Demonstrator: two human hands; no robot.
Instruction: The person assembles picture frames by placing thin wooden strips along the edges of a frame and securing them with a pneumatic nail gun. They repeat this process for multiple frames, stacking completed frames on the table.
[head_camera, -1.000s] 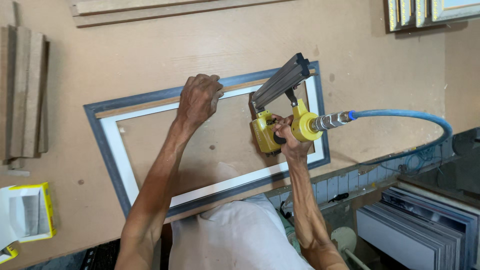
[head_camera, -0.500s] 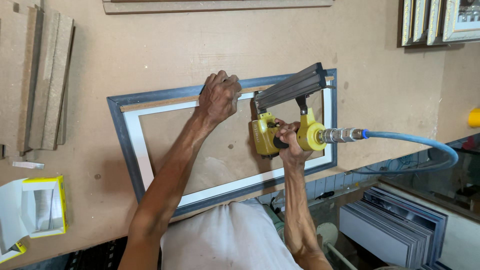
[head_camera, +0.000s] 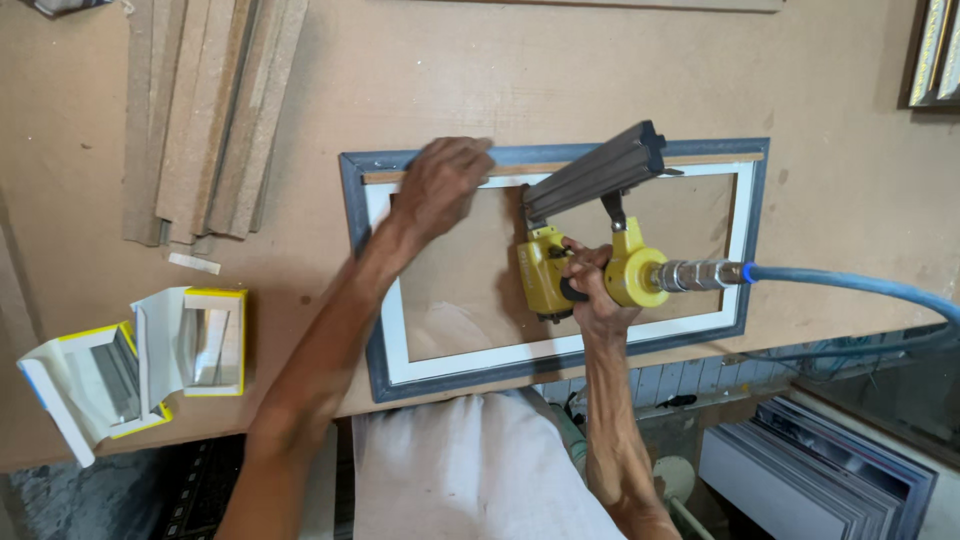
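A grey-blue picture frame (head_camera: 745, 160) with a white inner border lies face down on the brown workbench. My left hand (head_camera: 438, 186) presses on the frame's far edge near its left corner, fingers bent. My right hand (head_camera: 592, 290) grips the handle of a yellow pneumatic nail gun (head_camera: 560, 275), whose dark magazine (head_camera: 596, 178) slants up over the frame's top edge. A blue air hose (head_camera: 850, 285) runs from the gun off to the right.
Several fibreboard strips (head_camera: 205, 110) lie stacked at the far left of the workbench (head_camera: 840, 100). Two open yellow-and-white small boxes (head_camera: 140, 365) sit near the front left edge. A stack of grey frames (head_camera: 820, 480) stands below at the right. More frames (head_camera: 935, 50) lean at the far right.
The view has shifted, so the frame now sits further right and lower. My left hand slid left along the frame's far edge. The nail gun stays over the frame's middle.
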